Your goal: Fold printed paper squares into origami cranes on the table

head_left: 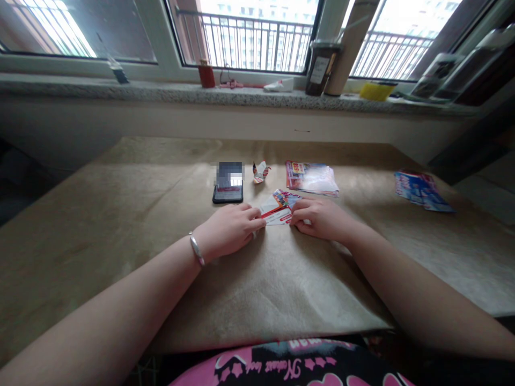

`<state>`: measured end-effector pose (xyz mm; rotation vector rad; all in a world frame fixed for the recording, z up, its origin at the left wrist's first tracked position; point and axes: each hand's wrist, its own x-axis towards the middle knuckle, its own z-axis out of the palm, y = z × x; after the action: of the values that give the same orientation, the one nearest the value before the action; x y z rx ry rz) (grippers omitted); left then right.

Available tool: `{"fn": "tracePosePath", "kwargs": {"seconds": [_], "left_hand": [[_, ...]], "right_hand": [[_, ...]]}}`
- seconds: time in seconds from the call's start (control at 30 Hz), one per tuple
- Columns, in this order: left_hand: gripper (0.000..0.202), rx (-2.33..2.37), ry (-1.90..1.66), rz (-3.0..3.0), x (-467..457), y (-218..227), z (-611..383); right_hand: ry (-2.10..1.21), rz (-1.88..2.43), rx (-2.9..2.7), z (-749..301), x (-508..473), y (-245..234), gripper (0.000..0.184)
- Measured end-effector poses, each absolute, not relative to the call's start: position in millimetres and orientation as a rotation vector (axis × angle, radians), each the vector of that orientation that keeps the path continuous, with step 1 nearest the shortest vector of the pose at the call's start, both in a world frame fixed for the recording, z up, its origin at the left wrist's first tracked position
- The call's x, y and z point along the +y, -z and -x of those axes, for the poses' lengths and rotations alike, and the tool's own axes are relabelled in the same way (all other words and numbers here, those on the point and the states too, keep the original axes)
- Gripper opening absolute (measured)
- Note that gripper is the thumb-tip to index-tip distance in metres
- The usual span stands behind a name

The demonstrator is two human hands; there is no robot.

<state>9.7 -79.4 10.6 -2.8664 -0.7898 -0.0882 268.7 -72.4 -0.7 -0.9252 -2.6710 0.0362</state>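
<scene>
A partly folded piece of printed paper (277,212), white with red and multicoloured print, lies on the table in front of me. My left hand (231,229) has its fingers bent and pressed together on the paper's left edge. At the right edge, my right hand (319,217) pinches the paper between thumb and fingers. My fingers cover both ends of it. Just beyond stands a small folded paper figure (260,172), white, red and dark. A phone (228,183) with a lit screen lies beyond my left hand.
A stack of colourful printed sheets (311,178) lies beyond my right hand. More blue-and-red leaflets (422,191) rest farther right on the brown-covered table (120,214). On the stone windowsill (161,94) stand a red container (206,75), a dark lidded jar (319,69) and a yellow item (377,91).
</scene>
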Motion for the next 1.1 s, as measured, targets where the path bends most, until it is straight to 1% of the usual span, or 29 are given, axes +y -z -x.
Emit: {"fn": "tracePosePath", "kwargs": {"seconds": [0.47,0.67,0.87,1.1], "left_hand": [[0.018,-0.841,-0.034,2.822,-87,-23,-8],[0.021,-0.874,-0.076,2.818,-85,-27,-4],[0.018,-0.916,-0.087,2.833,-85,-31,-2],[0.024,-1.010,-0.102,2.857,-81,-33,8]], "right_hand": [[-0.039,1.044,-2.737,-280,-73,-5,0.017],[-0.005,1.102,-2.762,-283,-73,-6,0.016],[-0.048,1.087,-2.774,-287,-71,-6,0.018],[-0.213,1.024,-2.745,-291,-67,-2,0.020]]}}
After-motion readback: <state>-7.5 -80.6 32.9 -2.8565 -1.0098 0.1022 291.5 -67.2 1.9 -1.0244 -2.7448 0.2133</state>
